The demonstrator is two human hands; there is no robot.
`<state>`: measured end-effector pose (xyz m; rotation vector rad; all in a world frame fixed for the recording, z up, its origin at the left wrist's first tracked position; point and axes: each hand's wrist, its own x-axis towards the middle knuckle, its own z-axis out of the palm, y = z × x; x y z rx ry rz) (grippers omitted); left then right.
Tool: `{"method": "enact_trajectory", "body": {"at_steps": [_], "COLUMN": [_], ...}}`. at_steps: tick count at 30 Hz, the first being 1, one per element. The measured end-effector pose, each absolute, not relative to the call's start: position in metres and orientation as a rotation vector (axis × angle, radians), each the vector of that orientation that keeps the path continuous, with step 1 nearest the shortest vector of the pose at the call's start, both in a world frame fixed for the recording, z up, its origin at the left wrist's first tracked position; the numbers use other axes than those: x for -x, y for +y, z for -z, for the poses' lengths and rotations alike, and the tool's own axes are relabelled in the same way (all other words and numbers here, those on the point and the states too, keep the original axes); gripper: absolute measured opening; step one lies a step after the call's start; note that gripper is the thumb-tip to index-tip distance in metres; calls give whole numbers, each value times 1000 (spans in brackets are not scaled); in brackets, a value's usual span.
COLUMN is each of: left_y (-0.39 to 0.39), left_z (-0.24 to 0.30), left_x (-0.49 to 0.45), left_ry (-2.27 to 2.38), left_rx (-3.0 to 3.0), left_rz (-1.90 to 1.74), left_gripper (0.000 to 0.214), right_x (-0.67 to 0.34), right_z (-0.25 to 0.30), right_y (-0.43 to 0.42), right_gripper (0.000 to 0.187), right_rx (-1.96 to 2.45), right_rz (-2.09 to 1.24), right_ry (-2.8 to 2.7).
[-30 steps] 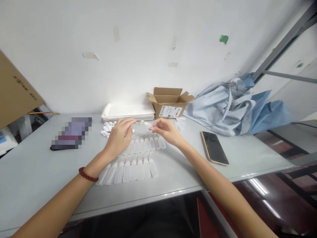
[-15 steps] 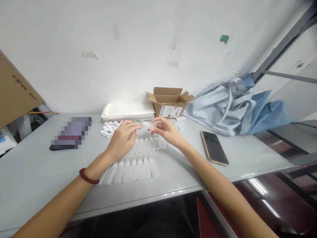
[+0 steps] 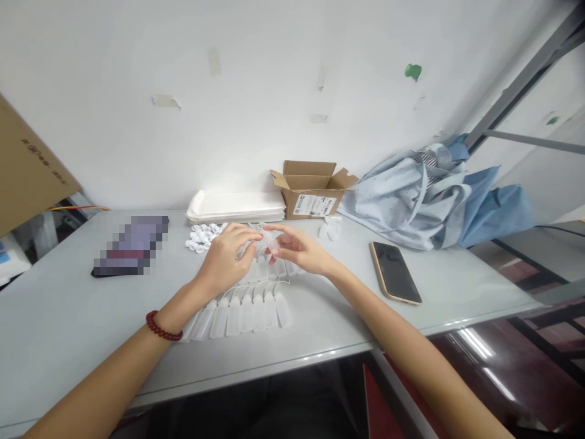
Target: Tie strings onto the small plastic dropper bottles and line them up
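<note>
My right hand (image 3: 299, 249) grips a small translucent plastic bottle (image 3: 270, 241) between thumb and fingers, tilted above the table. My left hand (image 3: 228, 251) is curled at the other end of this bottle, its fingertips close together; what they pinch is hidden. Below both hands, similar translucent bottles with thin curved spouts lie side by side in a front row (image 3: 247, 316) and a back row (image 3: 260, 271), the back one partly covered by my hands. A pile of small white caps (image 3: 200, 238) lies just beyond my left hand.
A stack of white sheets or trays (image 3: 235, 207) and an open cardboard box (image 3: 313, 189) stand against the wall. More small translucent pieces (image 3: 331, 228) lie before the box. A phone (image 3: 395, 272) and blue fabric bags (image 3: 411, 195) are on the right, a blurred-out device (image 3: 132, 246) on the left.
My right hand has moved slightly left and down, and the bottle in it has turned to a steeper slant. The left hand has barely shifted.
</note>
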<state>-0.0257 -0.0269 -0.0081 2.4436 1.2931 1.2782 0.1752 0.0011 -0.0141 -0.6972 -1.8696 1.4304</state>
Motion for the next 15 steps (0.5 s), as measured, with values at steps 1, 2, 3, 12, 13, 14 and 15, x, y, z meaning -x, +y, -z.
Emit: {"method": "enact_trajectory", "body": {"at_steps": [1,2,3,12,13,14,15], "left_y": [-27,-28,-28,-27,-27,-26,-26], "left_z": [8,8,7,9,9,10,10], "left_x": [25,25,25,23,23,23,23], "left_ry": [1311,1331,1349,1285,1271,1258,1246], "left_rx": [-2430,-2418,-2409,-2533,-2552,-2572,-2592], "left_rz": [-1283,-1290,-1295,-1329,-1353,-1380,-1408], "left_gripper": [21,22,22,23,23,22,21], "right_x": [-175,-175,-175,-174,-174,-174,-174], "right_z": [14,14,15,12,12,12,13], "right_y": [1,2,2,1,1,1,1], "right_gripper": [49,48,47,42,41,40,40], "right_rx": [696,695,694,690,688,685,683], "right_rz": [-1431,-1430,-1431,-1430,-1432,-1436,-1439], "right_ry": [-1868,-1865,-1862,-1859,-1855,-1849,-1842]}}
